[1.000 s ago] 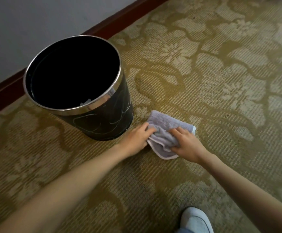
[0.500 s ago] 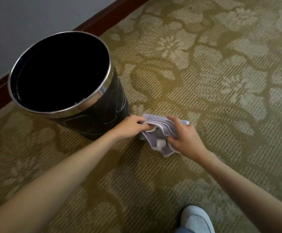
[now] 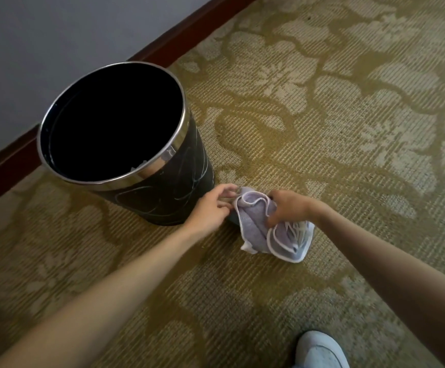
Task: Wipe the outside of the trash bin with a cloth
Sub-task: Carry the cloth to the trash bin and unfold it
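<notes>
Clearly right hand (image 3: 289, 207) clutches bunched cloth (image 3: 277, 232); left hand (image 3: 210, 205) pinches it.

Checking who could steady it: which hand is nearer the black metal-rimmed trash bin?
Left. The left hand sits just beside the black metal-rimmed trash bin; the right hand is farther right, gripping the lilac cloth.

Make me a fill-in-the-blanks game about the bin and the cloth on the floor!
1. The trash bin has a shiny ____ rim.
2. The cloth is bunched in the ____ hand.
3. The left hand touches the cloth, not the ____.
4. The floor is covered with flowery ____.

Missing words: silver; right; bin; carpet
</notes>
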A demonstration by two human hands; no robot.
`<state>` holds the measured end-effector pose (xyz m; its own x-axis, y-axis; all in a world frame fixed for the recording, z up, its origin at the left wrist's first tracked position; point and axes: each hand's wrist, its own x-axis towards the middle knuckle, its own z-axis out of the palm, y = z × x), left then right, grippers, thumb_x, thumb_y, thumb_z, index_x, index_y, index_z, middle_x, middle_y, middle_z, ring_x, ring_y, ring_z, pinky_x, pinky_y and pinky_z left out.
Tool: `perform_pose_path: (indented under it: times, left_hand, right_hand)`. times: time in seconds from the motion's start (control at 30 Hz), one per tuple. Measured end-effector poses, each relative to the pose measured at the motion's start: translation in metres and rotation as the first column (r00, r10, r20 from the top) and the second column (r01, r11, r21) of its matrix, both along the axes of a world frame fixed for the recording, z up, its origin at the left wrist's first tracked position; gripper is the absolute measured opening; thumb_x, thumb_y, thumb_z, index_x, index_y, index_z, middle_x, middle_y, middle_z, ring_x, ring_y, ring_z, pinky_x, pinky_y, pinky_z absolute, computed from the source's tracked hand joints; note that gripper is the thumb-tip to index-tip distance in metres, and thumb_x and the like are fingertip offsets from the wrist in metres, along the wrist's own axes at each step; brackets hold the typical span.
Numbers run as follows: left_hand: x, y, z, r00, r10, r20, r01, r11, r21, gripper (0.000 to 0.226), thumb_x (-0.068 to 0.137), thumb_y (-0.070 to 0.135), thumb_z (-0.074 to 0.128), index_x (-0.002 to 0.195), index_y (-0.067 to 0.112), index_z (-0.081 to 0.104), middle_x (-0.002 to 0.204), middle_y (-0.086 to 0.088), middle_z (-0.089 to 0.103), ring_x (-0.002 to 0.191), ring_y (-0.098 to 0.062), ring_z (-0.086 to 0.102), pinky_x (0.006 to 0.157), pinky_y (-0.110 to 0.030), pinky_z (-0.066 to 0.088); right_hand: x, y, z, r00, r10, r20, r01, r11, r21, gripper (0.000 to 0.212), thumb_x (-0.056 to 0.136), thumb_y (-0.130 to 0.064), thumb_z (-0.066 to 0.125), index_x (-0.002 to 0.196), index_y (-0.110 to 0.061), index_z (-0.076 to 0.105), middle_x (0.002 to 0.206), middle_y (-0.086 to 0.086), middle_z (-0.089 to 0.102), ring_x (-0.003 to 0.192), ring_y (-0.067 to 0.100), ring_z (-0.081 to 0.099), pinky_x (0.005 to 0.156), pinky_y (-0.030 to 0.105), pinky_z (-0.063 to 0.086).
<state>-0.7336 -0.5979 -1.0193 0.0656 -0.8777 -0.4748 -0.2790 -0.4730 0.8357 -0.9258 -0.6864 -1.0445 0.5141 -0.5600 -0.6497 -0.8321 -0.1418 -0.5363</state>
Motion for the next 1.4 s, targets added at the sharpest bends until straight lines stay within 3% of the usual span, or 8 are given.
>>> perform_pose_path:
  times: [0.13, 0.27, 0.4, 0.57, 0.9, 1.17, 1.3, 1.4]
  left_hand:
    - [-0.002, 0.01, -0.002, 0.987, 0.156, 0.045, -0.148, 0.979, -0.14, 0.029, 0.089, 0.004, 0.058, 0.108, 0.024, 0.054, 0.109, 0.005, 0.059, 0.098, -0.011, 0.06, 0.081, -0.019, 0.048]
    - [0.0, 0.012, 0.004, 0.977, 0.191, 0.094, -0.172, 0.968, -0.181, 0.01, 0.093, 0.017, 0.054, 0.094, 0.025, 0.06, 0.095, 0.007, 0.063, 0.094, -0.011, 0.059, 0.076, -0.017, 0.045]
    - [0.005, 0.016, 0.013, 0.965, 0.098, 0.243, -0.026, 0.959, -0.283, 0.012, 0.088, 0.032, 0.055, 0.092, 0.026, 0.065, 0.101, 0.004, 0.055, 0.103, -0.016, 0.054, 0.095, -0.038, 0.04]
    - [0.001, 0.025, 0.029, 0.987, 0.105, 0.124, -0.05, 0.923, -0.381, 0.018, 0.08, 0.017, 0.072, 0.089, 0.021, 0.057, 0.093, 0.004, 0.064, 0.092, -0.008, 0.061, 0.08, -0.022, 0.045]
    - [-0.011, 0.039, 0.047, 0.867, 0.025, 0.497, 0.287, 0.791, -0.54, 0.032, 0.081, -0.002, 0.061, 0.11, 0.011, 0.069, 0.095, 0.001, 0.054, 0.093, -0.018, 0.054, 0.082, -0.039, 0.045]
    - [-0.011, 0.031, 0.06, 0.758, -0.028, 0.651, 0.422, 0.783, -0.457, 0.018, 0.086, 0.019, 0.057, 0.1, 0.022, 0.067, 0.116, 0.008, 0.055, 0.111, -0.014, 0.044, 0.089, -0.038, 0.035]
    - [-0.015, 0.035, 0.071, 0.592, -0.175, 0.787, 0.638, 0.698, -0.326, 0.023, 0.087, 0.023, 0.057, 0.109, 0.024, 0.064, 0.13, 0.009, 0.053, 0.123, -0.015, 0.039, 0.096, -0.036, 0.028]
    - [-0.009, 0.041, 0.087, 0.503, -0.219, 0.836, 0.676, 0.703, -0.222, 0.034, 0.09, 0.032, 0.055, 0.122, 0.024, 0.06, 0.139, 0.008, 0.048, 0.131, -0.013, 0.035, 0.104, -0.038, 0.024]
  right_hand:
    - [-0.006, 0.012, -0.005, 0.912, -0.287, 0.294, 0.24, 0.953, 0.185, 0.028, 0.069, -0.018, 0.067, 0.096, -0.011, 0.061, 0.085, 0.009, 0.071, 0.072, 0.021, 0.071, 0.063, 0.035, 0.059]
    - [-0.006, 0.027, 0.001, 0.443, -0.687, 0.576, 0.383, 0.726, 0.571, 0.029, 0.075, -0.011, 0.069, 0.104, -0.009, 0.063, 0.095, 0.012, 0.073, 0.085, 0.029, 0.07, 0.067, 0.034, 0.055]
    - [0.005, 0.032, 0.012, 0.09, -0.786, 0.612, 0.391, 0.593, 0.704, 0.032, 0.079, -0.002, 0.064, 0.111, -0.007, 0.063, 0.103, 0.015, 0.071, 0.095, 0.03, 0.068, 0.073, 0.036, 0.055]
    - [0.018, 0.035, 0.024, -0.126, -0.869, 0.479, 0.41, 0.394, 0.823, 0.031, 0.089, -0.001, 0.052, 0.12, 0.003, 0.057, 0.102, 0.017, 0.07, 0.093, 0.03, 0.068, 0.07, 0.037, 0.056]
    - [0.045, 0.058, 0.047, -0.247, -0.922, 0.298, 0.379, 0.191, 0.906, 0.033, 0.096, -0.003, 0.041, 0.126, 0.008, 0.049, 0.124, 0.029, 0.055, 0.115, 0.043, 0.054, 0.099, 0.057, 0.042]
    - [0.034, 0.067, 0.062, -0.141, -0.924, 0.355, 0.119, 0.34, 0.933, 0.068, 0.087, -0.05, 0.045, 0.133, 0.001, 0.046, 0.127, 0.026, 0.055, 0.111, 0.038, 0.056, 0.091, 0.048, 0.052]
    - [0.038, 0.066, 0.062, -0.168, -0.911, 0.377, 0.325, 0.31, 0.893, 0.058, 0.089, -0.029, 0.056, 0.131, 0.009, 0.043, 0.108, 0.028, 0.058, 0.078, 0.029, 0.065, 0.05, 0.03, 0.056]
    - [0.038, 0.06, 0.052, -0.212, -0.922, 0.324, 0.347, 0.239, 0.907, 0.043, 0.093, -0.02, 0.054, 0.131, 0.001, 0.049, 0.121, 0.024, 0.06, 0.099, 0.035, 0.064, 0.073, 0.041, 0.057]
